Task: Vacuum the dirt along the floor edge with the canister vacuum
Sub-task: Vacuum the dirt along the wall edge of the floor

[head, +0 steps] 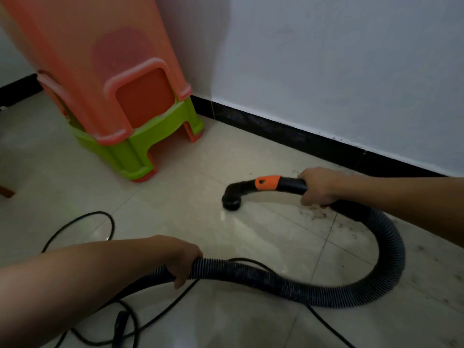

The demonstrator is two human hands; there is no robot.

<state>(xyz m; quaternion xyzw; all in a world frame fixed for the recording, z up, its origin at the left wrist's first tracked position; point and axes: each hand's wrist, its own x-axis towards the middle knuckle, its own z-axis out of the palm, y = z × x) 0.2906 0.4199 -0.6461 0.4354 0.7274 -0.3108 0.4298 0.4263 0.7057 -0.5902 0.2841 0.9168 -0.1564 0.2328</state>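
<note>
We take the black baseboard as our mark. It runs along the foot of the white wall, from the corner out to the right edge of the view.

The right hand is near the baseboard, on the floor side. Its fingers are closed round the black rigid tube of the vacuum, just behind the orange collar. The tube bends down to a round nozzle, whose mouth is at the tile; we cannot tell if it touches. A strip of bare tile separates the nozzle from the baseboard.

The dirt lies as dark crumbs a little farther from the baseboard than the right hand, and more specks are spread beside the baseboard toward the right.

The ribbed hose makes a wide loop away from the baseboard and comes to the left hand, which grasps it with curled fingers, well apart from the baseboard. A thin black cord lies in loose curves on the floor, also far from the baseboard.

At the corner end of the baseboard stands a stack of plastic stools, orange over green, close to it. Between the stools and the nozzle the tiles are open.
</note>
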